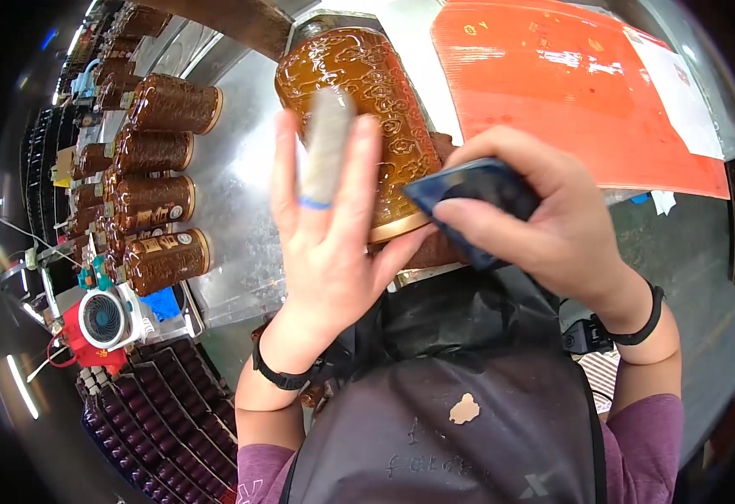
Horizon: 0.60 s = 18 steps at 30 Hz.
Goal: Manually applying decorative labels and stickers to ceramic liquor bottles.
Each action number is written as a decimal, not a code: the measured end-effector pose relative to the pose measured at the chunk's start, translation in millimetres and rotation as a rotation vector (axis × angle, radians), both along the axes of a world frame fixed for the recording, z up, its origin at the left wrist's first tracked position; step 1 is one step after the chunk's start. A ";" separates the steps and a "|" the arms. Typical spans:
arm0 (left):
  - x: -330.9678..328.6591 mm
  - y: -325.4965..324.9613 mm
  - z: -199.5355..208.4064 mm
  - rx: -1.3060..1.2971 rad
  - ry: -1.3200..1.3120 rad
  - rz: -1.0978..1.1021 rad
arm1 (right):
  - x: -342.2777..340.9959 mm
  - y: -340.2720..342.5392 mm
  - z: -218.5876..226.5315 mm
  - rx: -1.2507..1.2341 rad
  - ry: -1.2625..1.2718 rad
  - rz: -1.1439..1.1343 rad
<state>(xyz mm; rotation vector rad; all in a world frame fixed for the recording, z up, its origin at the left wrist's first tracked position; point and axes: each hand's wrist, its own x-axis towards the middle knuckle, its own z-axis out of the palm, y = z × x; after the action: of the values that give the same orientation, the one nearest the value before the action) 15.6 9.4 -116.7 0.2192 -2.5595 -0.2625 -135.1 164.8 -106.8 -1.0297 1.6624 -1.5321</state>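
Observation:
A large glossy brown jar (397, 126) with raised patterns and a gold band at its near end lies on its side in front of me. My left hand (325, 252) is over its left part, fingers spread, with the thumb at the gold band. A pale sleeve with a blue edge (325, 151) covers one finger, smeared by motion. My right hand (552, 218) pinches a dark blue, flat-sided thing (493, 186) between thumb and fingers, its pointed corner close to the jar's right side. I cannot make out its kind. Brown cloth (435, 252) shows under the jar.
Several similar brown jars (170, 189) lie in rows at the left. A red sheet (569, 92) covers the table's far right. A small fan (105, 319) and a blue cloth (162, 304) are at the lower left, above a rack of dark cylinders (157, 412).

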 end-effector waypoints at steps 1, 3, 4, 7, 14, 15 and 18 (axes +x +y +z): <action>-4.2 -0.1 1.0 0.017 -0.066 -0.026 | 0.1 -2.7 -0.4 0.027 -0.020 0.021; -5.5 0.5 -2.4 0.056 -0.094 -0.069 | 0.5 -4.2 -3.8 0.054 -0.040 0.043; -5.0 -0.5 -4.2 0.057 -0.095 -0.068 | 0.5 -3.1 -7.2 0.061 -0.076 0.017; -3.4 -3.4 -11.2 0.091 -0.027 -0.062 | -0.5 0.6 -15.0 0.072 -0.151 -0.021; 15.2 -5.3 -35.7 0.259 0.009 0.036 | -0.2 11.1 -28.4 0.080 -0.292 -0.039; 16.6 -7.1 -36.7 0.254 0.000 -0.007 | -1.3 13.7 -31.6 0.074 -0.287 -0.041; 22.9 -8.9 -44.5 0.384 0.010 -0.025 | -6.1 21.4 -36.9 0.130 -0.206 -0.083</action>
<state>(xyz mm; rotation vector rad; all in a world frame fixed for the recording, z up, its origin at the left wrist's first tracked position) 38.5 0.5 -161.3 0.3260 -2.4829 -0.7626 -141.2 186.2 -143.7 -0.7182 1.6522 -1.5062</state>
